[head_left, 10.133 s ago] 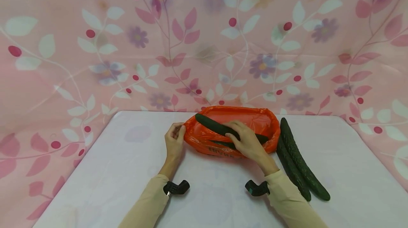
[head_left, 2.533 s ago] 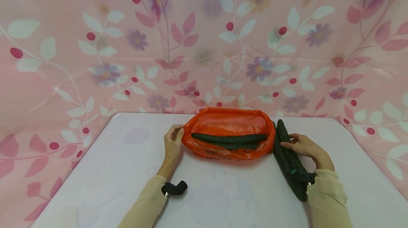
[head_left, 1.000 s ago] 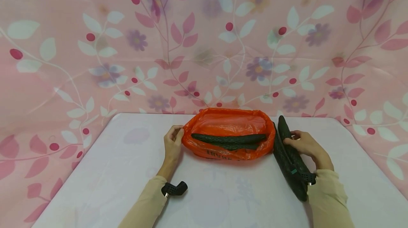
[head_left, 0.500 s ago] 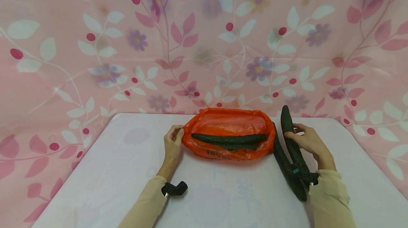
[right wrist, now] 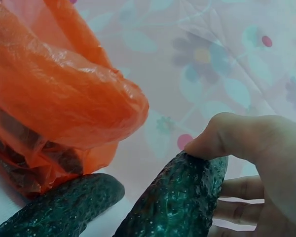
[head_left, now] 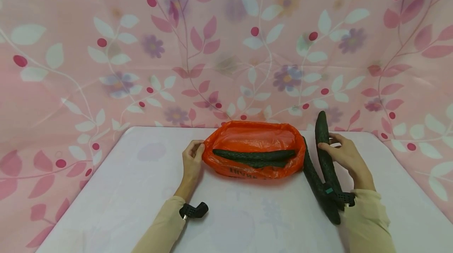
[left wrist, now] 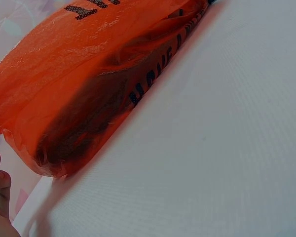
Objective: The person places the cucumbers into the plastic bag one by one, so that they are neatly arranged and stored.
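- Now we see the right hand (head_left: 348,158) clamped on a raised cucumber (head_left: 321,129), right of centre in the head view, thumb across one side, fingers tucked behind.
- Compared with half a second ago, that cucumber's far end has risen and edged rightward, overlapping more of the floral backdrop (head_left: 226,48); its near end is partly behind the right wrist camera (head_left: 345,198), so we cannot tell whether it touches anything.
- We read this as the piece coming free of its neighbour, the lying cucumber (head_left: 316,182), which slants toward the lower right on the white table (head_left: 141,182), just beside the bag.
- Near centre, we find the left hand (head_left: 192,160) pinching the left rim of the orange bag (head_left: 253,137); neither has noticeably shifted.
- Inside its open mouth, mid-frame, we make out an upper cucumber (head_left: 255,155) and a lower cucumber (head_left: 263,164), both lengthwise.
- With two bagged, one gripped and one waiting, we judge the work roughly midway.
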A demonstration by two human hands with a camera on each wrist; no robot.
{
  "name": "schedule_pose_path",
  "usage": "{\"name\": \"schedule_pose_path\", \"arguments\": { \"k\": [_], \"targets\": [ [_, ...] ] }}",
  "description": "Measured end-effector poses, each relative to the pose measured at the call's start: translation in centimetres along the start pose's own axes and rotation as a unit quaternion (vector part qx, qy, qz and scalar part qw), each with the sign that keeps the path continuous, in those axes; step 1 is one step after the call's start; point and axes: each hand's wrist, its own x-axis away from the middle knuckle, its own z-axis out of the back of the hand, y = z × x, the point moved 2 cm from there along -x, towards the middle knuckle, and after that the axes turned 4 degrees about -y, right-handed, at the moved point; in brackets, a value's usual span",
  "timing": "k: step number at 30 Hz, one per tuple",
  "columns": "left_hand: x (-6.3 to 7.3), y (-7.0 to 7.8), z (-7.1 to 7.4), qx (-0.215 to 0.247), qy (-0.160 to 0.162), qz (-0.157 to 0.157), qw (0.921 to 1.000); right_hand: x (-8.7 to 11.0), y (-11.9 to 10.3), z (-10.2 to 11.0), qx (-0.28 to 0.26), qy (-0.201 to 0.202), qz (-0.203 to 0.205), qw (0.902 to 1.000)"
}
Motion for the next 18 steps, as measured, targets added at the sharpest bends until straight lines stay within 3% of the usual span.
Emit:
{"name": "schedule_pose_path", "arguments": {
  "k": [18],
  "targets": [
    [0.0,0.0,-0.1,0.006,0.005,0.002,1.0,0.5,-1.4,1.1,-0.017,0.089,0.045,0.9949]
  ]
}}
